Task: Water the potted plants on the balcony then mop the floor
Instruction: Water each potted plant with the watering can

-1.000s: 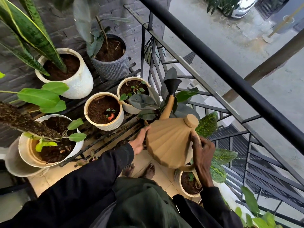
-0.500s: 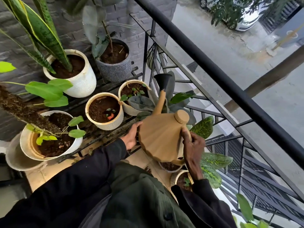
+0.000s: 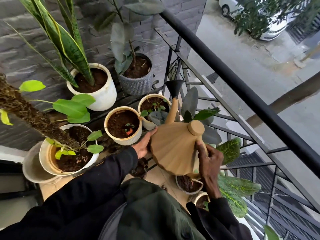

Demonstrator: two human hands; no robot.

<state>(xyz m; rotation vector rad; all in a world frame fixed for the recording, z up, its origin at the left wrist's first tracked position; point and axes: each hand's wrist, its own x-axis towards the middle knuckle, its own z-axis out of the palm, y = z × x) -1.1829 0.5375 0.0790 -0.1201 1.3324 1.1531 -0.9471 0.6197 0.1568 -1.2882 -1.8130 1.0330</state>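
Two dark sleeves reach forward from the bottom of the view, and between them the tan watering can (image 3: 173,149) is held in the air over the tiled balcony floor (image 3: 155,175). The left hand (image 3: 143,146) lies flat against the can's ribbed left side, fingers fairly straight and the thumb along its upper edge, supporting rather than clasping it. The right hand (image 3: 210,160) is curled round the handle at the can's right rear, thumb pressed on top. Just below the can stands a small pot of dark soil (image 3: 190,193), with a second pot nearer the body largely hidden by the right wrist. To the left, a large white pot (image 3: 42,153) holds a plant tied to a mossy pole. Beyond the left hand sits a ribbed cream pot (image 3: 124,140) with a tiny seedling, and just behind it another cream pot (image 3: 141,104); the can's thin spout rises past the right side of this one and ends in a black rose (image 3: 174,86) near the railing bars. Farther back, a white pot (image 3: 103,96) with a snake plant and a grey ribbed pot (image 3: 135,84) stand against the grey brick wall (image 3: 26,49). The black railing (image 3: 242,87) runs diagonally at right, and beyond it, down on the street, a white car (image 3: 270,30) is parked behind foliage.
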